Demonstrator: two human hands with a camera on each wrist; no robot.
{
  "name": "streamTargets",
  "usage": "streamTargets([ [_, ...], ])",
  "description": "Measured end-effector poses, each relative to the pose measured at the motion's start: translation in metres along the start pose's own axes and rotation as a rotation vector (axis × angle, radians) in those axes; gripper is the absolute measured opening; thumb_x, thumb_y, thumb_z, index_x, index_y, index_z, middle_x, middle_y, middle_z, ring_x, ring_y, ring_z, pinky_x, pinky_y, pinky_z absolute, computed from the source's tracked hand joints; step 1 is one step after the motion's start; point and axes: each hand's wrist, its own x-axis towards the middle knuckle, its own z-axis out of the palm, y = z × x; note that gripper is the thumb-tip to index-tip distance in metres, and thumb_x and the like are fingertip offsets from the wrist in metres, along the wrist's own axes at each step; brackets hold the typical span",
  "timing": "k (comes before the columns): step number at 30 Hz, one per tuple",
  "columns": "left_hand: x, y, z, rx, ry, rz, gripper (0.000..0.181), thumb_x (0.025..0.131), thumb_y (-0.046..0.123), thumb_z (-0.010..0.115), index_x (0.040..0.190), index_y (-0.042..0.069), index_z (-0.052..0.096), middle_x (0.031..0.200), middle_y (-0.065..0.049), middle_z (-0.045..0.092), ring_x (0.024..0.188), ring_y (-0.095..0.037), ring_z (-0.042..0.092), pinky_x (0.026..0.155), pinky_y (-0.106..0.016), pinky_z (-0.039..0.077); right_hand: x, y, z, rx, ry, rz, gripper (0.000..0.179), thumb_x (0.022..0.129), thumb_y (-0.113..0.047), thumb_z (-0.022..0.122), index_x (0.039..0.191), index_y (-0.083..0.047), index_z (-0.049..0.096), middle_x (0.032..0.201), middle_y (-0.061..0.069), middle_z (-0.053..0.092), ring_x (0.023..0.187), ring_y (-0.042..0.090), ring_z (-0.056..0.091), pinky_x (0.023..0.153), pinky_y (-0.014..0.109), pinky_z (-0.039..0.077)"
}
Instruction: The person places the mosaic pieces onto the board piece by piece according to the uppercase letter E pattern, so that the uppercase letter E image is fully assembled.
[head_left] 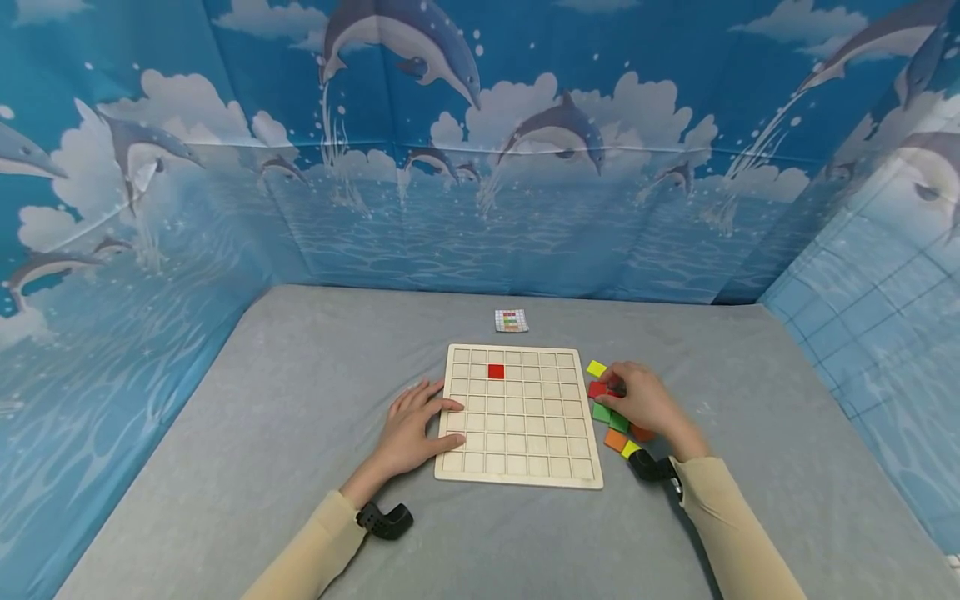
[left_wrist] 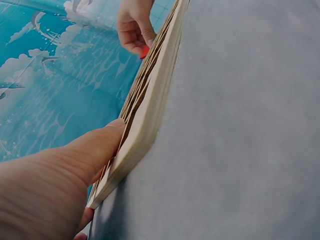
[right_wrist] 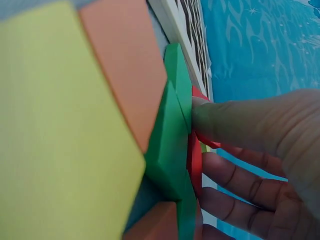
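Observation:
A square wooden grid board [head_left: 517, 481] lies on the grey cloth, with one red tile [head_left: 496, 372] set in a cell near its top. My left hand [head_left: 411, 429] rests at the board's left edge, thumb and index finger lying over the cells. Right of the board, my right hand [head_left: 641, 400] pinches a red tile [left_wrist: 144, 52] between thumb and fingers, low among the loose tiles. Around it lie a yellow tile [head_left: 596, 368], another red tile [head_left: 597, 389], green tiles [head_left: 602, 412] and an orange tile [head_left: 616, 440]. The hand hides part of the pile.
Behind the board lies a small card [head_left: 512, 321] printed with a coloured grid pattern. Another yellow tile [head_left: 630, 449] sits at the pile's near end, close to the black right wrist camera [head_left: 649, 467]. A dolphin-print curtain [head_left: 487, 225] encloses the table's back and sides.

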Motion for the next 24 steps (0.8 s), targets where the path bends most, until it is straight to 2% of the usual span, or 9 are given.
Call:
streamTargets([
  [5, 0.0006, -0.0010, 0.0004, 0.005, 0.006, 0.005, 0.042, 0.083, 0.046, 0.071, 0.118, 0.026, 0.062, 0.150, -0.011, 0.033, 0.140, -0.032, 0.017, 0.107, -0.054, 0.010, -0.0001, -0.0003, -0.0006, 0.063, 0.019, 0.042, 0.015, 0.085, -0.011, 0.072, 0.093, -0.005, 0.061, 0.081, 0.004, 0.059, 0.069, 0.019, 0.052, 0.062, 0.035, 0.045],
  [10, 0.0007, -0.0015, 0.0004, 0.004, 0.010, 0.002, 0.041, 0.082, 0.045, 0.071, 0.118, 0.026, 0.063, 0.150, -0.011, 0.033, 0.140, -0.033, 0.017, 0.107, -0.054, 0.009, -0.0001, -0.0022, 0.0000, 0.065, 0.031, 0.066, 0.013, 0.086, -0.012, 0.071, 0.091, -0.007, 0.060, 0.078, 0.003, 0.058, 0.067, 0.020, 0.051, 0.061, 0.033, 0.044],
  [19, 0.0000, -0.0024, 0.0007, 0.005, 0.009, 0.007, 0.042, 0.082, 0.046, 0.071, 0.118, 0.025, 0.063, 0.150, -0.011, 0.033, 0.140, -0.033, 0.017, 0.107, -0.055, 0.009, -0.0001, -0.0013, 0.0022, 0.087, 0.016, 0.037, 0.013, 0.087, -0.011, 0.070, 0.092, -0.006, 0.059, 0.077, 0.001, 0.057, 0.066, 0.017, 0.051, 0.058, 0.032, 0.044],
  [24, -0.0001, -0.0042, 0.0022, 0.003, 0.012, 0.010, 0.042, 0.083, 0.047, 0.070, 0.118, 0.026, 0.063, 0.150, -0.009, 0.033, 0.140, -0.033, 0.017, 0.107, -0.055, 0.010, -0.0020, -0.0013, 0.0018, 0.127, 0.032, 0.022, 0.014, 0.088, -0.008, 0.069, 0.097, -0.005, 0.060, 0.078, 0.002, 0.057, 0.065, 0.018, 0.050, 0.058, 0.033, 0.044],
])
